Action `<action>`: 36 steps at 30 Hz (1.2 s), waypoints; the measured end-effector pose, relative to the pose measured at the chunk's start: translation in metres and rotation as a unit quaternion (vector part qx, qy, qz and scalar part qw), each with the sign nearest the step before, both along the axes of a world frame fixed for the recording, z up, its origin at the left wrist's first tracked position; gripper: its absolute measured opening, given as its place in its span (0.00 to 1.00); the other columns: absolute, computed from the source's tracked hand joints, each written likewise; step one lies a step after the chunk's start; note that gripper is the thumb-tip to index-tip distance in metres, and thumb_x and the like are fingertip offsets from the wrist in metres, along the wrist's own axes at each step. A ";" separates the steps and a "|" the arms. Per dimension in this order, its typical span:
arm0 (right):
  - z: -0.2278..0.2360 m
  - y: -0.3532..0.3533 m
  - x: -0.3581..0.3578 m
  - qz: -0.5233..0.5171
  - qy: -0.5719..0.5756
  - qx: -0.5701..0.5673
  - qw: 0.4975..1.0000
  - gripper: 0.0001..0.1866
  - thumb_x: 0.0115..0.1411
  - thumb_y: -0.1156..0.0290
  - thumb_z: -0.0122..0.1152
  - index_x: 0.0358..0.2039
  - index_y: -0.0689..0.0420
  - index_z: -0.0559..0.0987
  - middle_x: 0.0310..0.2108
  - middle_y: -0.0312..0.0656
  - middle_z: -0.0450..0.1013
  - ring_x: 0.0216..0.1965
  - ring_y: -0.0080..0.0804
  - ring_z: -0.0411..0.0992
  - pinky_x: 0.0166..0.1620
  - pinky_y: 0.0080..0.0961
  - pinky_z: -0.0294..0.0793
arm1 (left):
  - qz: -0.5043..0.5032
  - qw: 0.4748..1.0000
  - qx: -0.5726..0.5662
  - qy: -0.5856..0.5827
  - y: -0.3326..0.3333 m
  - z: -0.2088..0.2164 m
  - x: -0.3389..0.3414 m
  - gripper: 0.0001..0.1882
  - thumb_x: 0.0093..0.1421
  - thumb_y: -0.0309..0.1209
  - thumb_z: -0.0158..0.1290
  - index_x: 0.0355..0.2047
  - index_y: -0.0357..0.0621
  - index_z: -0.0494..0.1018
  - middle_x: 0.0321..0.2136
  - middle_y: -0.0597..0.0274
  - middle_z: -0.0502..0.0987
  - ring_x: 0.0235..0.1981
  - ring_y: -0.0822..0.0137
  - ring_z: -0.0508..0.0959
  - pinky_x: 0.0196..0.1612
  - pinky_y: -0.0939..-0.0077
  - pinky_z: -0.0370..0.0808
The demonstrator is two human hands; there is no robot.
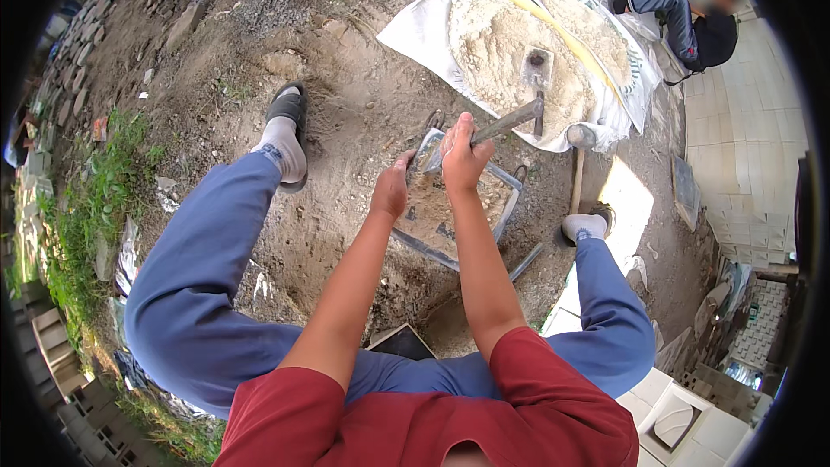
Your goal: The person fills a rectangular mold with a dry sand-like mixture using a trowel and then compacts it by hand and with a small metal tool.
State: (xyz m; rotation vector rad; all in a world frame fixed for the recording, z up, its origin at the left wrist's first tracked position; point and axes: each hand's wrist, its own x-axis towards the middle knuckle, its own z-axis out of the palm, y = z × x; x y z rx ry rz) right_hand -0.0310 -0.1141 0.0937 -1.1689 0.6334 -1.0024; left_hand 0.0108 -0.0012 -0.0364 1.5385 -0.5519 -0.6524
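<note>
My right hand is closed round the handle of a hammer, whose dark metal head reaches over the near edge of a white sack. At the left side of a shallow rectangular mould is my left hand, its fingers curled at the rim and partly hidden. Grey-brown, earthy material fills the mould, which lies on the ground between my feet. Beyond the hammer head, a square plate with a dark round middle rests on pale, crumbly powder spread over the opened sack.
A mallet stands beside my right foot. Behind the powder, a seated person is by a pale tiled wall. Grey metal bar lies near the mould. Green weeds and rubble line the left side.
</note>
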 end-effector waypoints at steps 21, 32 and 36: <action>0.005 0.047 -0.011 0.001 0.061 -0.037 0.997 0.23 0.76 0.67 0.52 0.20 0.51 0.63 0.16 0.27 0.59 0.16 0.16 0.54 0.21 0.24 0.52 | -0.009 0.924 -0.151 0.351 0.009 0.008 0.011 0.31 0.70 0.37 0.36 0.62 0.26 0.72 0.60 0.47 0.78 0.64 0.60 0.75 0.71 0.69 0.64; -0.004 0.067 -0.026 -0.013 -0.003 -0.055 0.998 0.25 0.76 0.66 0.50 0.18 0.52 0.63 0.14 0.29 0.57 0.14 0.17 0.53 0.20 0.24 0.50 | -0.101 0.904 -0.217 0.353 0.020 0.020 0.005 0.42 0.68 0.47 0.22 0.71 0.27 0.60 0.72 0.46 0.63 0.74 0.57 0.62 0.76 0.68 0.53; -0.018 0.075 -0.023 -0.035 0.051 -0.071 0.996 0.25 0.76 0.67 0.50 0.18 0.52 0.61 0.14 0.28 0.57 0.15 0.17 0.53 0.20 0.24 0.51 | -0.117 0.870 -0.242 0.413 0.030 0.024 0.008 0.45 0.64 0.49 0.24 0.73 0.27 0.56 0.74 0.48 0.59 0.75 0.56 0.59 0.78 0.67 0.49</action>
